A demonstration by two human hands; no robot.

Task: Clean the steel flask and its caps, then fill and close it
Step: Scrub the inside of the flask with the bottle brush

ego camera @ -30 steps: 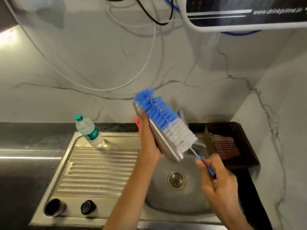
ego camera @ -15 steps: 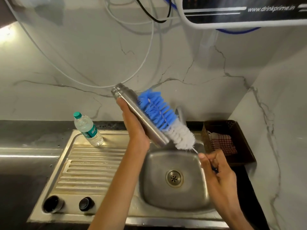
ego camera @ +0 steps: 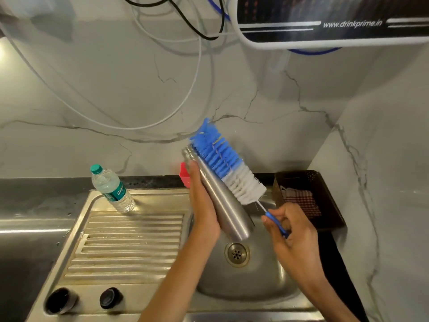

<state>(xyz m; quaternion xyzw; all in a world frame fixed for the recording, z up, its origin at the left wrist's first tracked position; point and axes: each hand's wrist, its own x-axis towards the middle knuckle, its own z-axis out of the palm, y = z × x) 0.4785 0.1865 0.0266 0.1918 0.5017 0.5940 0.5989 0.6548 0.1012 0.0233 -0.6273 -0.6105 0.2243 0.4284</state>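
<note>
A: While the left hand (ego camera: pixel 205 212) grips the flask (ego camera: pixel 222 201) mid-frame over the sink (ego camera: pixel 267 282), the right hand (ego camera: pixel 293 231) pinches the brush (ego camera: pixel 226 163) handle; bristles lie along the flask's outside. Scrubbing step, I'd say.

B: Next?

A: Prob. rinse, then the caps (ego camera: pixel 84 299), lower left. Flask mouth's behind bristles; tap not visible.

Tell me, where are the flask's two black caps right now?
In the head view, the two black caps sit side by side at the near left corner of the steel draining board, left of the sink bowl and away from both hands.
</note>
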